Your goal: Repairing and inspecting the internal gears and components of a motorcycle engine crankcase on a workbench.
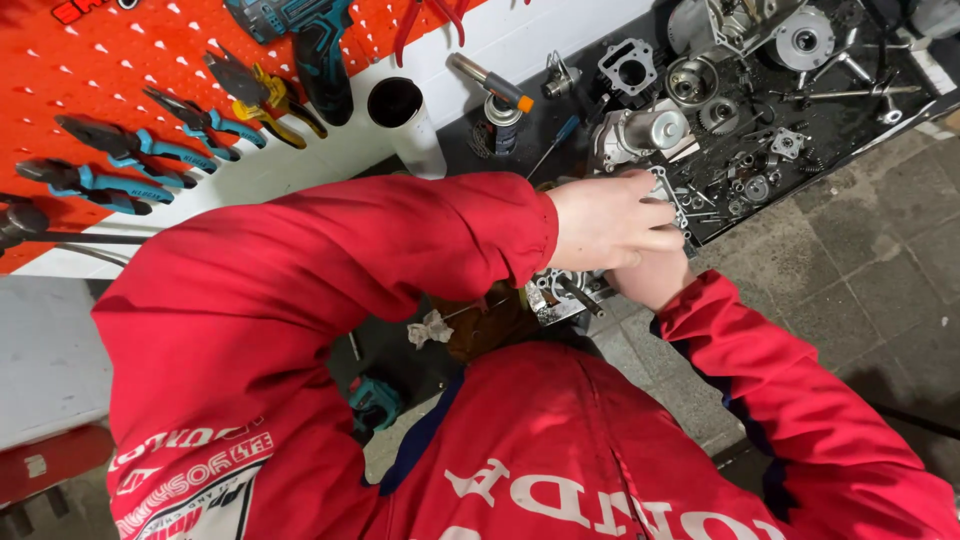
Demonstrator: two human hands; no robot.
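Both hands meet at the desk's (850, 120) near edge: the left hand (610, 222) grips closed on a flat metal engine cover (668, 192), rigid, probably oily, best held by its rim; the right hand (652, 278), beneath, has an unclear grip.

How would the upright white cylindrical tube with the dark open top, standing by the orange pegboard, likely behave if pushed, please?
The white cylindrical tube looks tall for its width, so a push near the top would probably tip it. Being round, it would likely roll once down. It appears hollow, so it is probably light and slides easily on the dark workbench.
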